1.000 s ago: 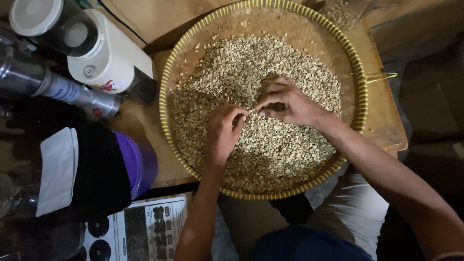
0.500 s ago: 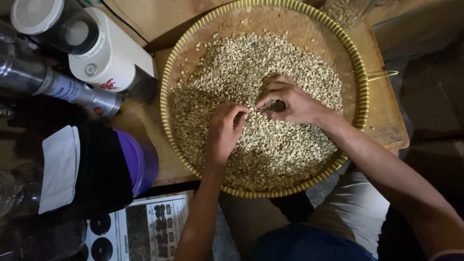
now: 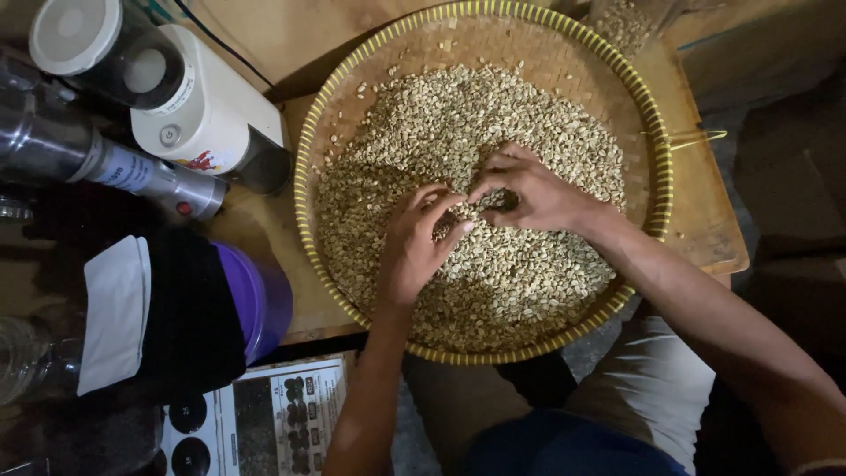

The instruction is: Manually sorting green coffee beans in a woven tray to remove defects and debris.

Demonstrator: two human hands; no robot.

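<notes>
A round woven tray with a yellow rim [image 3: 654,132] rests on a wooden table and holds a wide bed of pale green coffee beans [image 3: 423,132]. Both of my hands lie on the beans near the tray's middle. My left hand [image 3: 414,247] has its fingers spread and slightly curled, fingertips touching the beans. My right hand [image 3: 529,189] is cupped, its thumb and fingers pinched together over a small dark gap in the beans. The fingertips of the two hands almost meet. Whether a bean sits in the pinch is hidden.
A white electric grinder [image 3: 198,106] with a clear hopper stands left of the tray, a steel cylinder [image 3: 97,159] beside it. A purple container [image 3: 260,300] under a dark cloth and a printed sheet [image 3: 256,423] lie lower left. The table edge [image 3: 723,256] runs right.
My left hand has opened its fingers and slid up toward the right hand. The right hand has stayed in place, still pinching at the beans.
</notes>
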